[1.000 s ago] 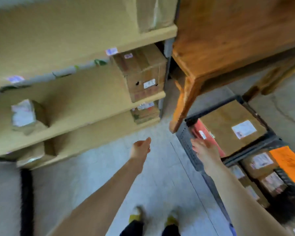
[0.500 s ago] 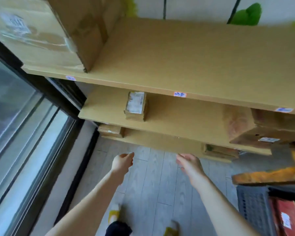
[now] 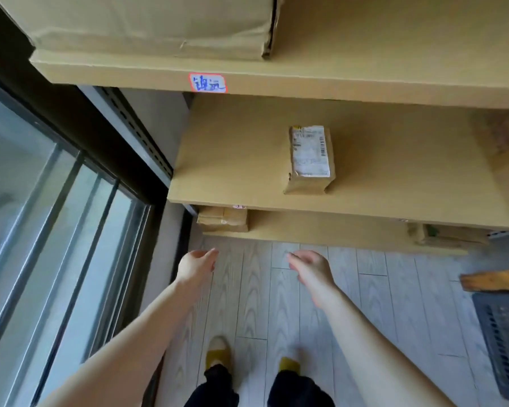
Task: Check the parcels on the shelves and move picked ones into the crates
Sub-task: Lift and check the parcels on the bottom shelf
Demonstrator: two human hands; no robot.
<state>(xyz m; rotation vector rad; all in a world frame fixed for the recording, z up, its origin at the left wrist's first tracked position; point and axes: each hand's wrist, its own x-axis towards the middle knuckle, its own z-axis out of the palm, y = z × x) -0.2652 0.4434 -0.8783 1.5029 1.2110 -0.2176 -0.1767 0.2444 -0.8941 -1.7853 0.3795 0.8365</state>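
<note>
Your left hand [image 3: 196, 267] and right hand [image 3: 312, 270] reach forward side by side over the pale wood-grain floor [image 3: 379, 304], a gap between them and palms turned roughly toward each other. The fingers [image 3: 210, 254] of both hands are loosely extended and hold nothing; neither hand touches a shelf or a parcel. At twelve o'clock from your hands, the middle shelf [image 3: 247, 160] carries a small brown parcel [image 3: 309, 160] with a white shipping label on top, lying flat and well apart from anything else. At two o'clock, at the shelf's right end, a larger cardboard box [image 3: 503, 154] is blurred and cut off by the frame edge. Just under the middle shelf's front edge, the bottom shelf [image 3: 321, 230] holds a flat brown parcel [image 3: 222, 220] at eleven o'clock from your left hand and another worn parcel [image 3: 447, 236] at two o'clock from your right hand. Higher up, the top shelf [image 3: 365, 80] bears a large wrapped carton [image 3: 147, 24] and a red-edged sticker [image 3: 207, 82] with blue handwriting on its front edge. At four o'clock, a dark slotted crate [image 3: 506, 342] sits at the right edge, its contents out of view, with an orange-brown wooden piece [image 3: 494, 279] just above it. A dark-framed glass door [image 3: 41, 201] fills the nine o'clock side. Your yellow shoes [image 3: 216, 348] show at six o'clock.
</note>
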